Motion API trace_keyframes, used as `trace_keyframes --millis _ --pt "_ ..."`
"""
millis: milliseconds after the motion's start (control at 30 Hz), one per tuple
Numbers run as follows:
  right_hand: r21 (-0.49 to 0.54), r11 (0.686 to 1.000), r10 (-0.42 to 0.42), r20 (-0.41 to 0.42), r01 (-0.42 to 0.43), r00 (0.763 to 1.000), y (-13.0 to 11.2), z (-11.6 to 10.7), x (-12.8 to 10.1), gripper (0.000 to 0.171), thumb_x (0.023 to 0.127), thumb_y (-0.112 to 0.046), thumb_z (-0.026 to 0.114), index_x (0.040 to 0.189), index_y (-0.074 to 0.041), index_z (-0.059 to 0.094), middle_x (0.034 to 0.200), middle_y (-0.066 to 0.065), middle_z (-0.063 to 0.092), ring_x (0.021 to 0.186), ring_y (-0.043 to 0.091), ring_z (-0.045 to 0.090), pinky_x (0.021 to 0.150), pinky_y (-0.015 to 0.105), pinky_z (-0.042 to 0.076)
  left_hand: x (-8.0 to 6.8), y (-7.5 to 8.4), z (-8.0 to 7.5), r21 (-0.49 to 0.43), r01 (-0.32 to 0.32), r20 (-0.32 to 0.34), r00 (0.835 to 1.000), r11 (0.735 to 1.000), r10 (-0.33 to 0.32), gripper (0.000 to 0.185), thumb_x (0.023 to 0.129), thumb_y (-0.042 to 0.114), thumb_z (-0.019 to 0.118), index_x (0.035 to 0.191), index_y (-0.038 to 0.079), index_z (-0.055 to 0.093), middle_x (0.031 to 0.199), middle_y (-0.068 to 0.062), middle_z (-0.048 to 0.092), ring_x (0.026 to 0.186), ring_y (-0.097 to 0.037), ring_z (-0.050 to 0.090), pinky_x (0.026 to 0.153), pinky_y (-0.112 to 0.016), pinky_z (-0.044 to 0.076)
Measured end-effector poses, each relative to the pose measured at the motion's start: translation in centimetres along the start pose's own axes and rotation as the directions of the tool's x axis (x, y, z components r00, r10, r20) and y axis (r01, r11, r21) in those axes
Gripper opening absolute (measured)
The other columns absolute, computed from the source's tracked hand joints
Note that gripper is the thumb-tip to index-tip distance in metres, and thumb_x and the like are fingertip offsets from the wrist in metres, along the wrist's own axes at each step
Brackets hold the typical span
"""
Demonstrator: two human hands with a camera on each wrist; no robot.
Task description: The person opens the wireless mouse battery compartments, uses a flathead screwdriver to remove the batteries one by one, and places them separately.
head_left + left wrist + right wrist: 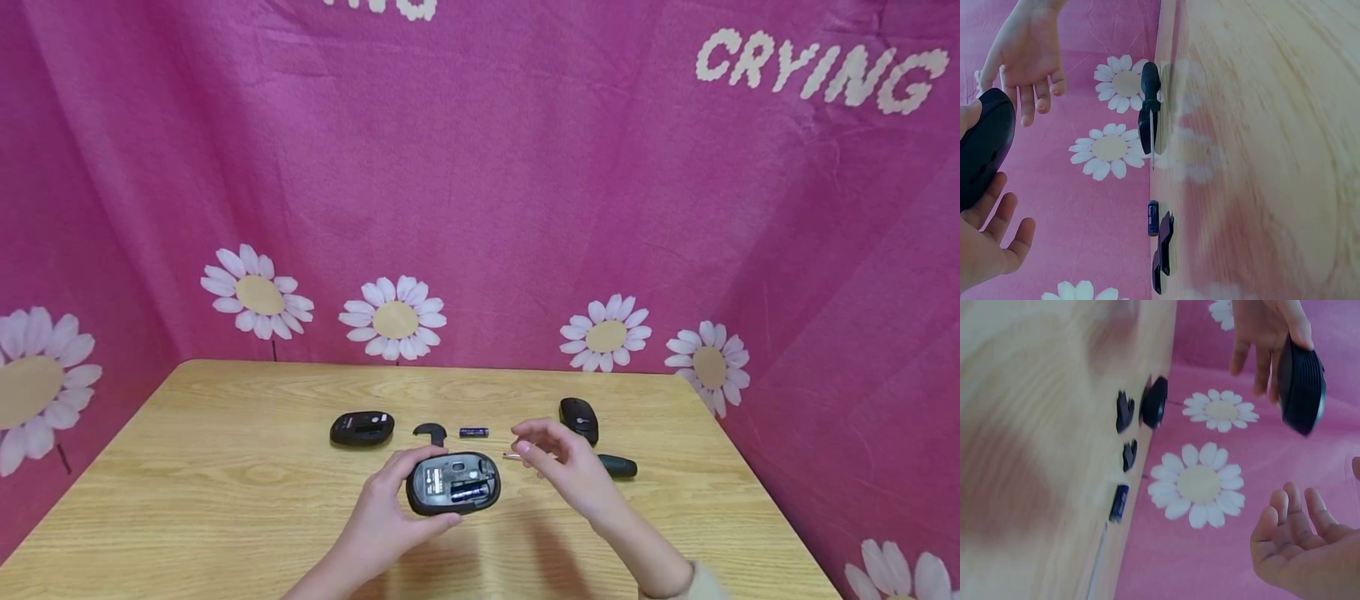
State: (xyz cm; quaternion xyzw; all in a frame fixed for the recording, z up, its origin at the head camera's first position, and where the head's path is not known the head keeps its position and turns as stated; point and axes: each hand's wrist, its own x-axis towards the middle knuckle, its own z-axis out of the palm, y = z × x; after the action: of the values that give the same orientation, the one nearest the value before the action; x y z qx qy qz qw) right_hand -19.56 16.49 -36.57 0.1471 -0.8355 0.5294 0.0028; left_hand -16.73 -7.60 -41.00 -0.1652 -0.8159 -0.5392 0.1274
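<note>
My left hand [386, 510] grips a black computer mouse [437, 503] above the table, its underside turned up toward the head camera. A dark blue battery [468, 493] lies in the mouse's uncovered compartment. To the right of the mouse, my right hand [572, 468] is raised with relaxed, slightly bent fingers and nothing held. Both wrist views show a gap between that hand and the mouse. Behind the held mouse, a loose battery [473, 432] and a black cover piece [431, 432] lie on the table. The right wrist view shows two dark cover pieces, one above the other.
A second black mouse [362, 428] lies upside down at left. At right, a third mouse [578, 418] rests near a screwdriver [618, 466], whose shaft passes behind my right hand. The wooden table [225, 500] meets a pink curtain [480, 208] with daisies.
</note>
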Motion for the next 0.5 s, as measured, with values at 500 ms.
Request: trace_keyframes --millis 500 --pt "-0.516 0.807 -0.396 -0.117 0.285 0.911 1.0 -2.9 0.4 0.027 0.082 -0.022 0.074 0.106 -0.016 0.063 0.096 -0.007 0.062 0.083 0.011 0.056 0.072 0.027 0.050 -0.3 -0.4 -1.3 -0.098 0.140 0.100 0.986 0.985 -0.130 0.068 0.060 0.024 0.090 0.118 0.032 0.057 0.122 0.012 0.059 0.115 -0.010 0.053 0.099 -0.028 0.044"
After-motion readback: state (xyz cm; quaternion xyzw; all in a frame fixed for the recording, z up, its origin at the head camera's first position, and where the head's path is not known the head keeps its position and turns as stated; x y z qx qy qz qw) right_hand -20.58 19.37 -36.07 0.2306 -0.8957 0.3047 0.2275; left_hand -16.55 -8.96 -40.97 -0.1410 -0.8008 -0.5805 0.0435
